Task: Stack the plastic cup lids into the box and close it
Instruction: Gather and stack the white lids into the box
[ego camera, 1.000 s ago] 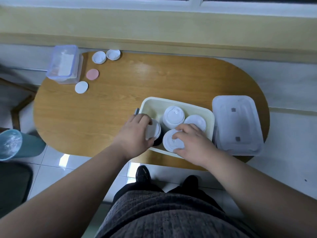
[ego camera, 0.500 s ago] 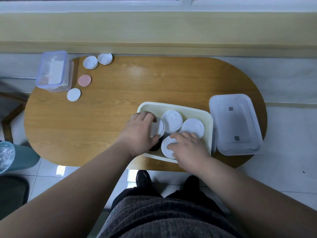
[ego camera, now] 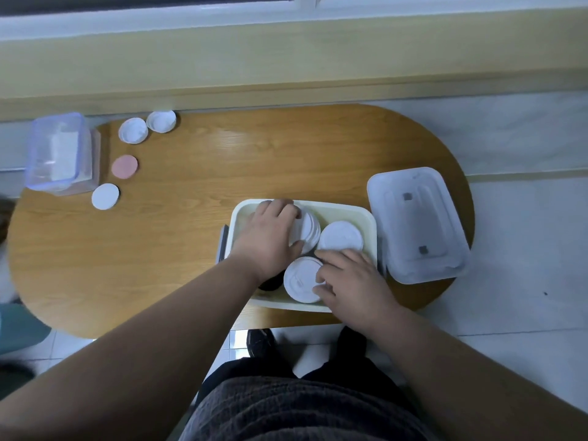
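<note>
Three lid stacks [ego camera: 340, 237] sat in the cream box [ego camera: 337, 207]. My left hand [ego camera: 270, 240] curled round the tipped stack [ego camera: 308, 232], I judged to seat it in the far-left corner, while my right hand [ego camera: 350, 278] pinched the near stack [ego camera: 299, 280] by its rim, steadying it. The clear cover [ego camera: 416, 224] lay just beside the box, handy for closing.

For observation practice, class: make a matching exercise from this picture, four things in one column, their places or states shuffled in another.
1 pink disc
2 box cover
3 left hand
4 right hand

A holds the near lid stack
B lies right of the cream box
C grips the far lid stack
D lies at the table's left end

Pairs: 1-D, 2-B, 3-C, 4-A
</note>
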